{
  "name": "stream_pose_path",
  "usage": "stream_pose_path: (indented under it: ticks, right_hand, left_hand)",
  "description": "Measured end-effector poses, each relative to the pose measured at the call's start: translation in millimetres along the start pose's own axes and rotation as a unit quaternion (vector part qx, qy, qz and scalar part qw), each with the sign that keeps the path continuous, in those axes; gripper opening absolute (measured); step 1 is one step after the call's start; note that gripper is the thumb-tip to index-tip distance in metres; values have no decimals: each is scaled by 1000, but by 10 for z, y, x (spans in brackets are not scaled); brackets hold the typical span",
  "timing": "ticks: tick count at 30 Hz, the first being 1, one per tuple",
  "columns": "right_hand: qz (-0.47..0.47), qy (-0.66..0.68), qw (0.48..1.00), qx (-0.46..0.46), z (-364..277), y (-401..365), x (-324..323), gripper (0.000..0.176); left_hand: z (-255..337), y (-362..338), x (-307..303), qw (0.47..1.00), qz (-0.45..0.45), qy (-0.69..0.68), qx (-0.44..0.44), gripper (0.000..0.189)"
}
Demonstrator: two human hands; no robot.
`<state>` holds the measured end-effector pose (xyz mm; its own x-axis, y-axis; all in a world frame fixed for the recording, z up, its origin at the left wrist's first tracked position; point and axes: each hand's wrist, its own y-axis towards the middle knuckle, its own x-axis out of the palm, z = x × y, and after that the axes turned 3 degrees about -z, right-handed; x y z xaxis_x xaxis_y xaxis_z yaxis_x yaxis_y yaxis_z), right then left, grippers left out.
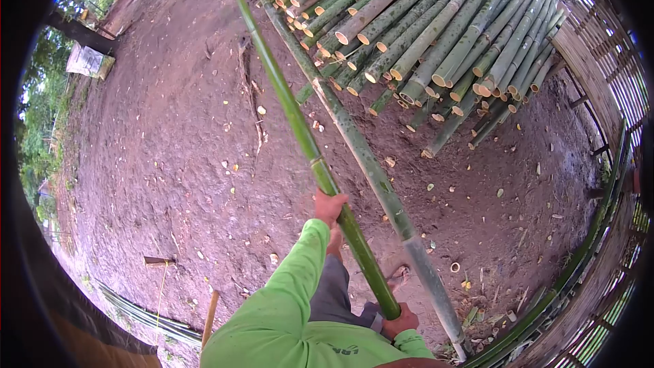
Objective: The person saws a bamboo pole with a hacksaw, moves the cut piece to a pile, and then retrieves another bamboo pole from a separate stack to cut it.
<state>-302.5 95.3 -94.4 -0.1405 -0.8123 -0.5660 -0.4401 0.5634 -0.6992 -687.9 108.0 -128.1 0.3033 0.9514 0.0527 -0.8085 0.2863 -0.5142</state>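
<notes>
A long, smooth green bamboo pole [294, 119] slants across the middle of the head view, from the upper left down to my waist. My left hand [329, 206] is closed around its lower middle, arm stretched forward. Near the pole's lower end, my right hand [402, 322] grips it close to my body. Just to the right, a thicker, mottled grey-green bamboo pole [364, 153] runs roughly alongside, apart from both hands.
A large stack of cut bamboo poles [436, 34] fills the upper right, open ends facing me. A slatted bamboo structure [599, 61] curves along the right edge. Long green poles [545, 303] lie beside it. A wooden handle [210, 317] stands at lower left. Leaves dot the dirt ground [170, 143].
</notes>
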Motion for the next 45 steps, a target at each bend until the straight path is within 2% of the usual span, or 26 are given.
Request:
stream_pose_path:
  ticks: [2,5,6,7,10,11,14,15,17,22,24,25,27,28,31,34,35,38,39,40,42,43,44,45]
  right_hand:
    - [53,34,998,0,-36,119,-175,47]
    - [35,29,999,19,-176,40,-93,44]
    - [28,26,999,22,-229,24,18,43]
    - [11,6,1000,18,-126,-30,239,51]
    - [-80,16,997,15,-167,-196,243,56]
    - [-105,22,993,38,-77,-188,278,57]
    - [-87,14,996,-2,27,-204,281,54]
    - [-91,19,996,-6,32,-196,307,54]
    - [-98,30,995,-19,-40,-142,356,53]
    - [-111,73,990,-51,-652,157,335,54]
    - [-124,123,982,-71,-955,327,347,53]
    - [-145,189,970,-55,-1108,402,404,53]
    - [-104,224,963,-105,-1525,556,488,54]
    - [-82,241,958,-130,-1713,630,498,54]
    - [-102,194,953,-208,-2159,806,499,65]
    - [-44,115,940,-318,-2220,922,654,83]
    - [-83,167,935,-303,-2097,1111,938,85]
    - [-206,291,922,-151,-1931,1241,728,75]
    - [-139,231,933,-239,-1710,1444,854,68]
    - [-69,167,930,-319,-1494,1615,1020,61]
    - [-93,202,958,-181,-1554,1547,472,53]
    - [-90,204,962,-160,-1409,1674,510,52]
    - [-85,206,965,-138,-1316,1785,534,51]
    - [-60,208,966,-141,-1312,1787,431,51]
  left_hand:
    - [41,115,352,999,-35,-12,-3,58]
    - [122,187,401,999,-47,2,21,44]
    - [151,181,353,999,-49,4,19,44]
    - [146,112,180,999,-46,9,15,44]
    - [160,-66,-24,999,-41,18,20,45]
    - [173,-129,-31,999,-42,18,23,45]
    - [249,-253,-43,999,-26,45,13,47]
    - [-13,-64,-203,993,-16,96,61,50]
    - [188,-90,-202,989,-5,136,63,51]
    - [935,82,-27,974,-9,197,109,55]
    - [1288,107,30,981,-74,134,121,57]
    - [1411,89,40,981,-108,103,125,58]
    - [1281,-133,-78,983,-165,57,54,69]
    - [1122,-255,-167,974,-157,145,69,74]
    - [685,-531,-537,902,-112,401,115,88]
    - [1038,-364,-967,843,-65,531,56,90]
    - [1131,-253,-1221,827,-33,560,43,90]
    - [1540,252,-1686,799,16,599,49,87]
    - [1791,386,-1528,776,-2,627,69,84]
    - [1942,759,-1481,762,-61,626,154,87]
    - [2819,1435,-720,704,-26,687,177,96]
    - [3429,1525,-198,671,36,710,213,94]
    - [3857,1934,12,651,102,655,370,92]
    - [4259,2047,267,560,176,617,524,85]
